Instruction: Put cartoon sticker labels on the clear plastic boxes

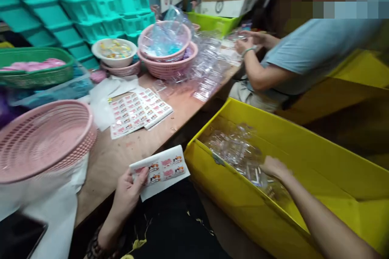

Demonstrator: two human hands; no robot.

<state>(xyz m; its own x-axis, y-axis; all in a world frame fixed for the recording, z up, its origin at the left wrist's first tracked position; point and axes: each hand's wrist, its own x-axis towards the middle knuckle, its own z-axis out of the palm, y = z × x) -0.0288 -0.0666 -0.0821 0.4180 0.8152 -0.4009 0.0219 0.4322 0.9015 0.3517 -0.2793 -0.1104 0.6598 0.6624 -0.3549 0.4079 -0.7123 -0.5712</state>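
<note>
My left hand point(130, 188) is closed on a folded sticker sheet point(165, 166), its thumb lying across the front. The sheet is white with rows of small pink and orange-black-white animal pictures. Over the yellow box point(306, 141), my right hand point(276, 168) reaches in with curled fingers. They are closed at the edge of a clear plastic case point(255, 175); motion blurs the fingertips. Around it, more clear plastic packs point(232, 147) are heaped at the near left end of the box. Further sticker sheets point(133, 113) lie on the wooden table.
A pink basket point(88, 129) stands at the table's left, near a green basket point(36, 77). Stacked pink baskets point(167, 66), a white bowl point(114, 62) and clear plastic packaging point(206, 68) sit farther back. Teal bins point(103, 8) rise behind. A co-worker's hands point(247, 42) work at the far right.
</note>
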